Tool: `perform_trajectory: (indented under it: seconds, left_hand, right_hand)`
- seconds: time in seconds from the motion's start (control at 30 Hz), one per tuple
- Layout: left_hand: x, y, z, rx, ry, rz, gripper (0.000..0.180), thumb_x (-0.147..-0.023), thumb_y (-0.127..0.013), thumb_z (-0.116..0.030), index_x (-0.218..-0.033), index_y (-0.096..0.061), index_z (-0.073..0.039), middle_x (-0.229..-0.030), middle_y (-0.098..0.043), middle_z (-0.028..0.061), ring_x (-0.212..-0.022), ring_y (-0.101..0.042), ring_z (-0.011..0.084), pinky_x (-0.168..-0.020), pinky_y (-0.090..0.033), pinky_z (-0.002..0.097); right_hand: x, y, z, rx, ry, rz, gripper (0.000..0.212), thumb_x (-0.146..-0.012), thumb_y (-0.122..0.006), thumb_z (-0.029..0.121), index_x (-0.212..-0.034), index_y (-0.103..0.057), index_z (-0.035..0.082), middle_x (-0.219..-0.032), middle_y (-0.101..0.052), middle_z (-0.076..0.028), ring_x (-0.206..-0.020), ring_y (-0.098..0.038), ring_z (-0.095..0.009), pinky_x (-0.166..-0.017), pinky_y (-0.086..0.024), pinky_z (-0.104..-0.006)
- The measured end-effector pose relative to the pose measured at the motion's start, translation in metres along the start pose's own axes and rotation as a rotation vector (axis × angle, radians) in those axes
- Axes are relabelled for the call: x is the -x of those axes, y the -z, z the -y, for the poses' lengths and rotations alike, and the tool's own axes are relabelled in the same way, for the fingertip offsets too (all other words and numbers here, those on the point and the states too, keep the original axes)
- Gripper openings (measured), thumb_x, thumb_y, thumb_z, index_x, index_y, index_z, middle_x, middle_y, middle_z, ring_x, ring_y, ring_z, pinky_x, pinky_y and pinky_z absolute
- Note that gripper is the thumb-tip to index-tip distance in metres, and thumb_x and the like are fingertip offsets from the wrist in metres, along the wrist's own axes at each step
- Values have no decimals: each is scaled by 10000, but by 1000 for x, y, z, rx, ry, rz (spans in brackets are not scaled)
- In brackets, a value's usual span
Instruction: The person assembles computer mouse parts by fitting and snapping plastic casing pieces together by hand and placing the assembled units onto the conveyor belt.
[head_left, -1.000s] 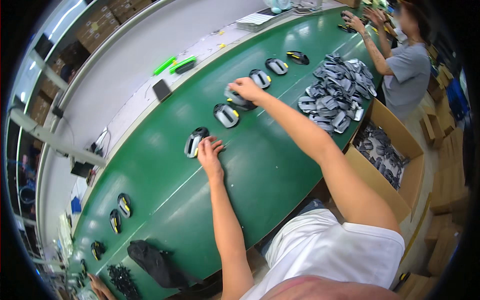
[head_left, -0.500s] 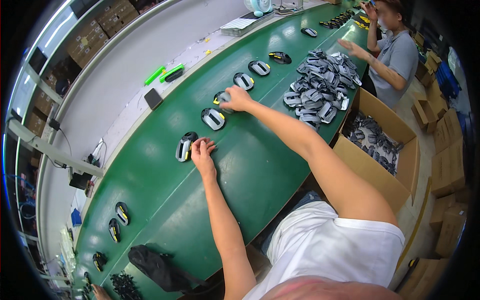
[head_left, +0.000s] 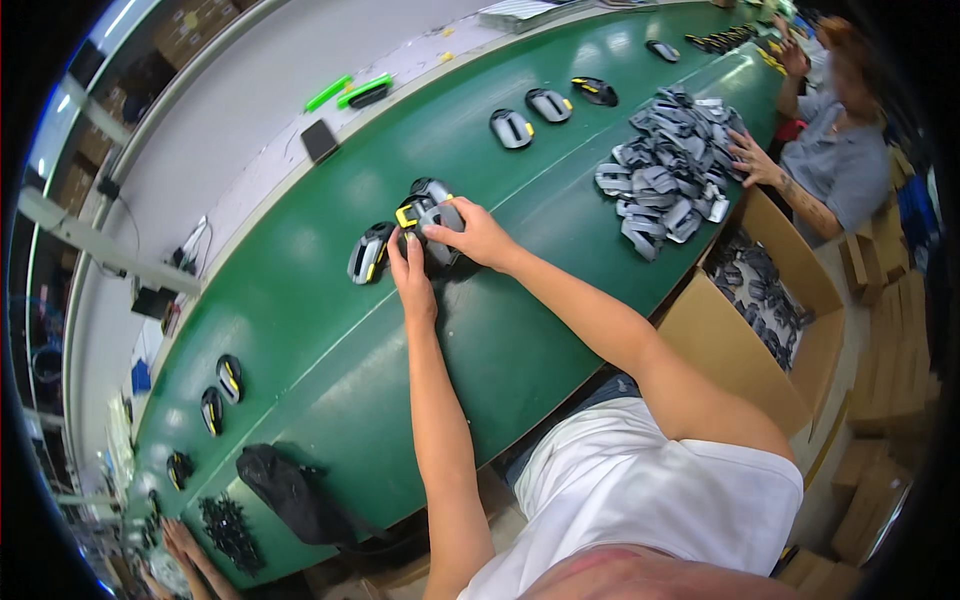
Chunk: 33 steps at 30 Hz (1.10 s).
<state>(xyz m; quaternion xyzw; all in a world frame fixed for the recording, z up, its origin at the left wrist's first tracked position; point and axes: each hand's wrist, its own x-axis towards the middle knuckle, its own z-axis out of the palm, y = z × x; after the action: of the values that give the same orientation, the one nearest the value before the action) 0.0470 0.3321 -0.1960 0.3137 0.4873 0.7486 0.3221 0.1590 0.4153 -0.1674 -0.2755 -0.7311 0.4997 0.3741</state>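
Both my hands meet over the green bench around a grey-and-black plastic housing [head_left: 436,218] with a yellow part on its left end. My left hand [head_left: 412,278] has its fingertips closed on the near left side. From the right, my right hand [head_left: 482,236] grips it with thumb and fingers, partly hiding it. Just beyond it, a similar housing [head_left: 430,187] rests on the bench, partly covered. To the left of my left hand lies another grey-and-black housing [head_left: 370,253] with a yellow edge, apart from my fingers.
A pile of grey plastic shells [head_left: 670,165] lies to the right, with a co-worker's hand [head_left: 757,160] at its edge. An open carton [head_left: 735,345] of parts stands beside the bench. More housings [head_left: 512,129] line the far side. A black bag [head_left: 290,490] lies near left.
My right hand has brought a housing nearer and left, and my left hand has left the leftmost housing to join it. The co-worker's hand has come down to the pile. The view has shifted.
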Motion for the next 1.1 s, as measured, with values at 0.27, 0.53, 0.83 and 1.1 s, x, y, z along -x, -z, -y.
perform_trajectory:
  seconds: [0.27, 0.53, 0.83, 1.1]
  left_hand:
    - [3, -7, -12, 201, 92, 14, 413, -835, -639, -115, -1181, -476, 43, -1018, -576, 93, -905, -561, 129, -775, -469, 260]
    - [8, -4, -14, 123, 130, 165, 482, -837, -610, -111, -1258, -429, 40, -1046, -585, 99, -955, -559, 142, -876, -425, 268]
    - [5, -7, -22, 94, 234, 210, 442, -867, -548, -189, -1247, -449, 15, -1003, -576, 70, -876, -564, 97, -738, -447, 220]
    - [8, -12, -18, 84, 248, 168, 398, -920, -511, -273, -1185, -519, 23, -1038, -579, 48, -959, -517, 98, -860, -384, 227]
  right_hand:
    - [8, 19, -25, -243, -39, 9, 261, -905, -564, 209, -1034, -575, -18, -873, -593, -35, -809, -543, -97, -756, -437, -243]
    - [6, 33, -11, -735, -252, -23, 225, -867, -632, 169, -1004, -626, -9, -809, -624, -16, -715, -551, -65, -618, -425, -201]
    - [11, 23, -3, -650, -193, -117, 292, -819, -695, 150, -1042, -636, -29, -893, -642, -32, -765, -568, -62, -661, -452, -193]
    - [13, 22, -3, -677, -283, -204, 307, -814, -704, 171, -1049, -636, -14, -869, -624, -11, -713, -542, -52, -583, -415, -179]
